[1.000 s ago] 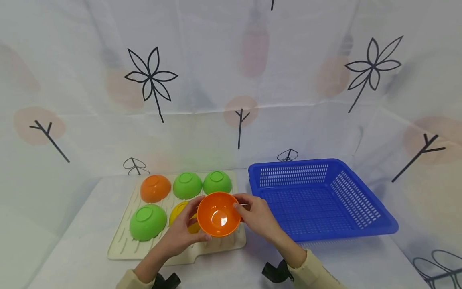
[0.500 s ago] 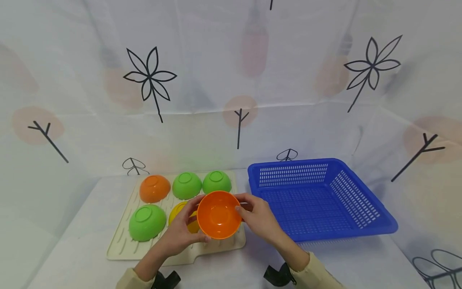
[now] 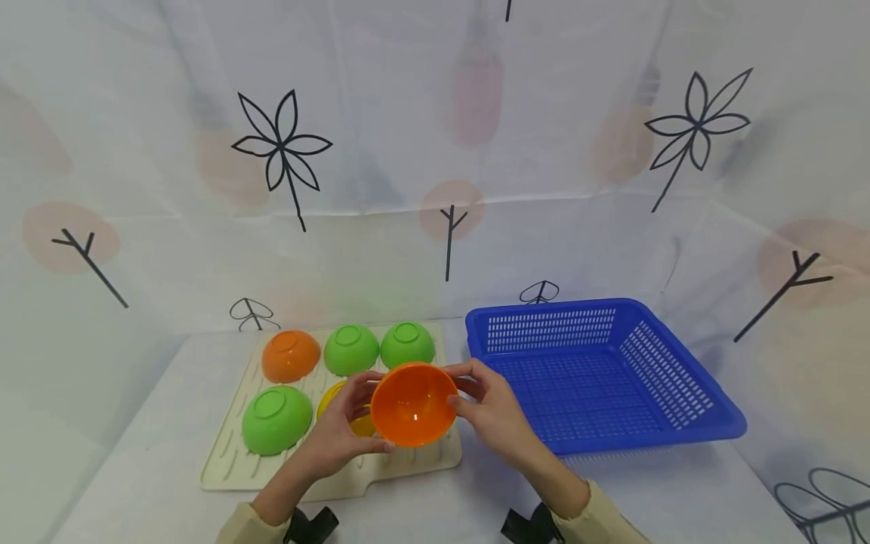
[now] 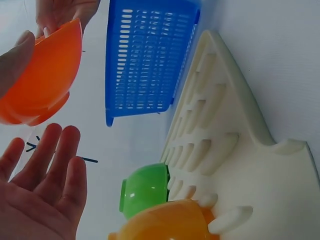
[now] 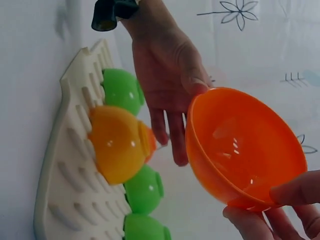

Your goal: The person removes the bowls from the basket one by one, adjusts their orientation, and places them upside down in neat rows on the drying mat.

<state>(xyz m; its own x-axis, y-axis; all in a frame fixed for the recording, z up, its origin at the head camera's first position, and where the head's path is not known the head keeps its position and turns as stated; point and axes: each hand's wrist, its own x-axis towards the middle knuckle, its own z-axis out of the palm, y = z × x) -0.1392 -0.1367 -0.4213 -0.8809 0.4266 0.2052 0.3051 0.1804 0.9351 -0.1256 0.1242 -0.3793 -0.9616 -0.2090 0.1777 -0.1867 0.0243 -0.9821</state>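
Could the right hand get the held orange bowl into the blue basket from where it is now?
Probably yes: the right hand pinches the orange bowl beside the blue basket, whose open top shows nothing in between.

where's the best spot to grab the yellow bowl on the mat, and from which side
The yellow bowl lies upside down on the mat, rim down, so the rim is probably hard to get at. Likely best from above, fingers spread over the dome toward opposite sides near the rim. The raised foot ring is a smaller pinch point. The orange bowl in both hands hangs just in front of it.
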